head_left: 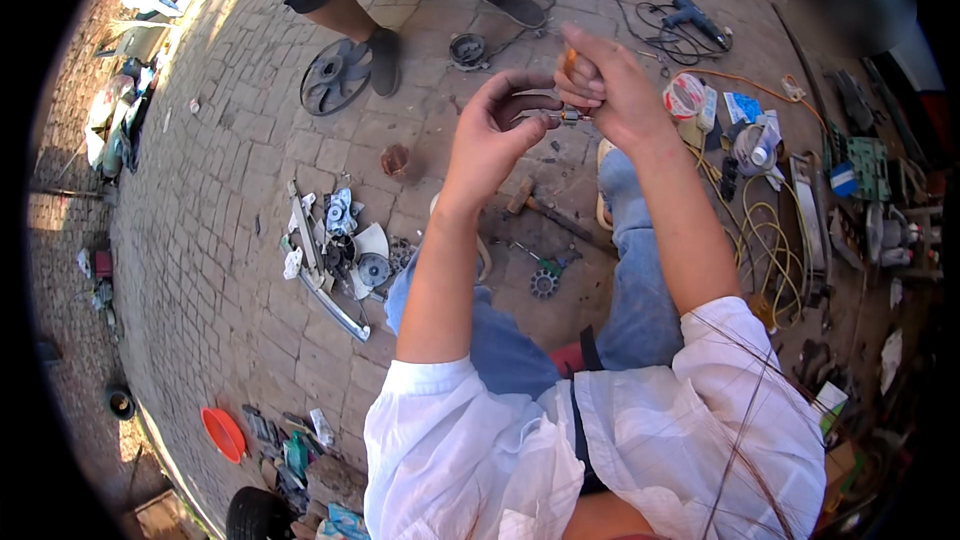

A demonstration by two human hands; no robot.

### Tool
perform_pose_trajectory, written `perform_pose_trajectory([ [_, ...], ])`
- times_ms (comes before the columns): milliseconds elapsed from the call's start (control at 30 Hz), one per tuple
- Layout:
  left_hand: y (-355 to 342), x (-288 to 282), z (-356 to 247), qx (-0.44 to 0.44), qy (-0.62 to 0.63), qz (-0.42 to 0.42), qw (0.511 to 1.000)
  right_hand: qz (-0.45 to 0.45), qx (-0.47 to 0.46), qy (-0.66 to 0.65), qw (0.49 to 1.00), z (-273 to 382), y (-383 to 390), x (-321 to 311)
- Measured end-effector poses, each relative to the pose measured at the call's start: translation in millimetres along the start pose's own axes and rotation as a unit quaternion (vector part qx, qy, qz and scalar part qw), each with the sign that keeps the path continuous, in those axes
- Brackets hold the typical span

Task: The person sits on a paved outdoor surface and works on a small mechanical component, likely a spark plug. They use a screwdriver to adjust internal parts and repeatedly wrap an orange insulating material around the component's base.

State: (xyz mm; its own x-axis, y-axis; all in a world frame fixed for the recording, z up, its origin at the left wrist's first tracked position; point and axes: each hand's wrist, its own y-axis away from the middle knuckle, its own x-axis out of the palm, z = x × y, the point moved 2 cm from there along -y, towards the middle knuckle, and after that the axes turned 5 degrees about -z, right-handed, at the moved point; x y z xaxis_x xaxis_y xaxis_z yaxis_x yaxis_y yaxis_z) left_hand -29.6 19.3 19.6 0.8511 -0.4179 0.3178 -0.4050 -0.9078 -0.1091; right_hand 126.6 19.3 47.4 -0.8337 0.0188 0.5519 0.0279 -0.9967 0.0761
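Observation:
In front of me, above the paving, my two hands meet at a small shiny metal cylinder (570,115). My left hand (495,130) has its fingers curled and pinches the near end of this part between thumb and fingertips. Closed in a fist with the thumb up, my right hand (622,95) grips something orange (571,62), which looks like a tool handle; most of it is hidden by the fingers. Below them on the ground lie a hammer (560,215) with a wooden handle and a dark toothed wheel (544,284).
Dismantled metal parts (330,250) lie left of my legs. A black fan wheel (335,78) rests by another person's shoe (383,60). Further right are a blue power tool (700,22), a coiled yellow cable (775,250) and a red-and-white tape roll (684,96). An orange bowl (222,435) sits lower left.

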Motion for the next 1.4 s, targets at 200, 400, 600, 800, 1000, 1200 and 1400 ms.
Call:
perform_pose_trajectory([
  [200, 0, 9, 6, -0.061, 0.014, 0.021, 0.998, -0.015, -0.019, -0.028, 0.999, -3, -2, -2],
  [400, 1, 12, 21, -0.079, -0.041, 0.023, 0.996, -0.003, -0.033, -0.031, 0.999, -6, -3, 0],
  [600, -1, 7, 23, -0.020, -0.312, -0.028, 0.949, 0.029, -0.041, -0.048, 0.998, 0, -6, -10],
  [800, -3, -3, 21, 0.231, -0.469, -0.110, 0.845, 0.022, 0.008, -0.066, 0.998, 3, -1, -2],
  [1000, -5, -5, 3, 0.078, -0.183, -0.119, 0.973, 0.069, -0.003, -0.111, 0.991, 1, -1, -1],
  [1200, -8, -19, 14, -0.039, -0.173, -0.056, 0.983, 0.195, -0.009, -0.307, 0.931, 3, -6, -7],
  [1400, -4, -21, 22, -0.055, -0.251, -0.015, 0.966, 0.167, -0.115, -0.395, 0.896, 33, -8, -33],
])
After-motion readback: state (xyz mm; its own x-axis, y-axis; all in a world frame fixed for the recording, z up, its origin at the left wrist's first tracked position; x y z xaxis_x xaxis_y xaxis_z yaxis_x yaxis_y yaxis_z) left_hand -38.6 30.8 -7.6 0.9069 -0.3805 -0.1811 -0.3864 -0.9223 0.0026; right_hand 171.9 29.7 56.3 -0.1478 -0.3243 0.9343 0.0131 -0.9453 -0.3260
